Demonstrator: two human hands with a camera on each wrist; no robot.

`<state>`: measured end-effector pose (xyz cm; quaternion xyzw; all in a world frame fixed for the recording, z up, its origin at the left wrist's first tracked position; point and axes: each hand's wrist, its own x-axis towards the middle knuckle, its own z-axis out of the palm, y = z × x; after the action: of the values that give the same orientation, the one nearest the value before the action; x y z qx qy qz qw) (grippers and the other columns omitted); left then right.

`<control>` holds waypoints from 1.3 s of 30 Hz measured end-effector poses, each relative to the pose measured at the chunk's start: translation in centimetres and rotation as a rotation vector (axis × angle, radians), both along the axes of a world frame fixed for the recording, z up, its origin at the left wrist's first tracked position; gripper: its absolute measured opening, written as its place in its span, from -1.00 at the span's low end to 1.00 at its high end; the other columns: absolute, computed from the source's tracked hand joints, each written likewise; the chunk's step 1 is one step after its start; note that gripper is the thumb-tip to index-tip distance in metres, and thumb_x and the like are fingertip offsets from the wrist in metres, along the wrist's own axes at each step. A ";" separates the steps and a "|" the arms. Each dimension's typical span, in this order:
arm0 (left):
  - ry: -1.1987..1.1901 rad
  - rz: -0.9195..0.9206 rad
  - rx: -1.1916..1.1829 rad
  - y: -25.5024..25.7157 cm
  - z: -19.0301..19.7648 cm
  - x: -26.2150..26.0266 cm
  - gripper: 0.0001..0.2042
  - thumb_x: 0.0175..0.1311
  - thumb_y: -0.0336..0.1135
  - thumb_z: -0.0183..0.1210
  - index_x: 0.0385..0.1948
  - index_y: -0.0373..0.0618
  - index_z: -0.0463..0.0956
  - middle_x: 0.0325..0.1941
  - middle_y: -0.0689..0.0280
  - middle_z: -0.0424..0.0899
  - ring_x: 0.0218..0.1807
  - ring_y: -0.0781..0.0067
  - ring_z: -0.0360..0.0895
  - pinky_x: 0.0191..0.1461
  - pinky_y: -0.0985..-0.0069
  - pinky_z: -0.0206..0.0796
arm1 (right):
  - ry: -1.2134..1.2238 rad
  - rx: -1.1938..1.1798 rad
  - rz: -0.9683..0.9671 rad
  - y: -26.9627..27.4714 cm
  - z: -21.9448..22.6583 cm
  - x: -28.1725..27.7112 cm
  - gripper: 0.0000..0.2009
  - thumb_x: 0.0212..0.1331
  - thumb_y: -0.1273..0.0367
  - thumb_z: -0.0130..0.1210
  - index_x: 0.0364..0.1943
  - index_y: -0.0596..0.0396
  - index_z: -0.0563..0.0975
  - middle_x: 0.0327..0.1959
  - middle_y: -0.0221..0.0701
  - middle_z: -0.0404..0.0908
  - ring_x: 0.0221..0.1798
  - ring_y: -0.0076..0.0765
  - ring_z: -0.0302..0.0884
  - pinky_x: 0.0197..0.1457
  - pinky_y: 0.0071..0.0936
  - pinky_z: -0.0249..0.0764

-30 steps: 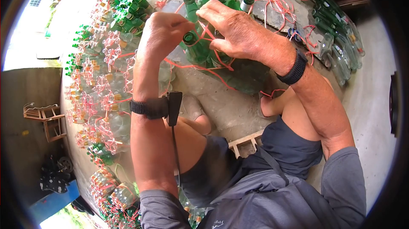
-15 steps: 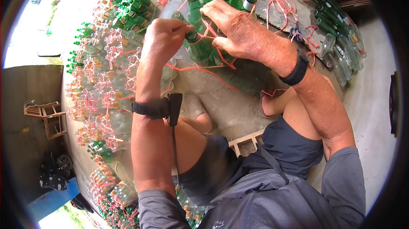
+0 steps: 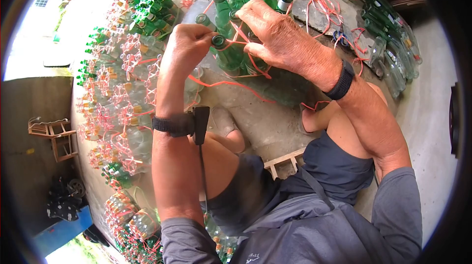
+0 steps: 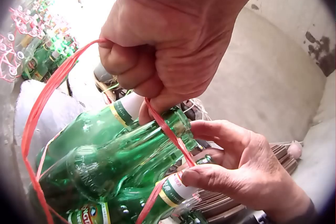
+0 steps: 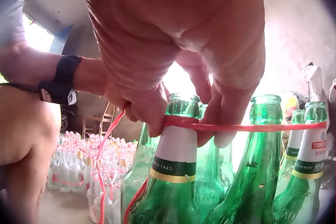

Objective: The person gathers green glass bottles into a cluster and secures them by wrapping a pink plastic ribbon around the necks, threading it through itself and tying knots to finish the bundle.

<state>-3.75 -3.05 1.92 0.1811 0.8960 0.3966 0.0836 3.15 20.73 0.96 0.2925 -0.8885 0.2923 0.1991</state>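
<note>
A cluster of green bottles [image 3: 229, 57] stands upright on the floor, red plastic string [image 3: 239, 43] running round and between the necks. My left hand [image 3: 186, 50] has its fingers curled round the string at the cluster's left side; in the left wrist view the left hand [image 4: 168, 35] pinches the taut red string [image 4: 170, 136]. My right hand [image 3: 282, 38] reaches over the necks from the right. In the right wrist view the right hand [image 5: 184, 40] has thumb and fingers on either side of a white-labelled bottle neck [image 5: 176, 148], pinching the string at it.
Many tied clear and green bottles [image 3: 123, 87] fill the floor at left. Loose red string [image 3: 322, 8] and blue-handled scissors [image 3: 340, 39] lie right of the cluster, with more bottles [image 3: 388, 43] beyond. A wooden chair [image 3: 53, 136] stands far left.
My left hand has lowered slightly from its position a second ago, with the string still in its fingers. The right hand stays over the necks with only a small shift.
</note>
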 end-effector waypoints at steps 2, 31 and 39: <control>-0.010 0.002 -0.004 0.0 0.0 0.1 -0.78 0.37 -0.32 0.30 -0.17 -0.31 0.80 -0.58 0.23 0.64 -0.48 0.57 0.47 -0.33 0.37 0.38 | -0.048 0.016 -0.032 0.0 0.2 0.5 -0.68 0.10 0.50 0.24 -0.05 0.27 0.50 0.00 -0.02 0.53 0.08 0.17 0.62 0.18 -0.06 0.64; -0.112 0.101 0.045 2.3 1.0 4.7 -0.75 0.37 -0.29 0.33 -0.29 -0.38 0.79 -0.63 0.41 0.58 -0.51 0.68 0.40 -0.45 0.43 0.26 | -0.239 0.168 0.019 3.3 0.9 0.5 -0.79 0.27 0.41 0.23 -0.14 0.29 0.57 -0.16 0.07 0.68 -0.03 0.31 0.69 0.07 0.05 0.63; -0.055 0.268 0.363 6.4 -2.0 9.1 -0.74 0.38 -0.33 0.29 -0.34 -0.46 0.75 -0.59 0.27 0.72 -0.47 0.68 0.52 -0.37 0.47 0.41 | -0.187 0.182 0.059 6.6 1.2 -0.6 -0.81 0.17 0.45 0.28 -0.15 0.19 0.62 -0.25 -0.03 0.68 -0.04 0.27 0.67 -0.01 0.04 0.58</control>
<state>5.33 3.31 -0.13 0.0619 0.8234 0.5637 0.0207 2.54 27.28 2.19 0.3070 -0.9169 0.2423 0.0796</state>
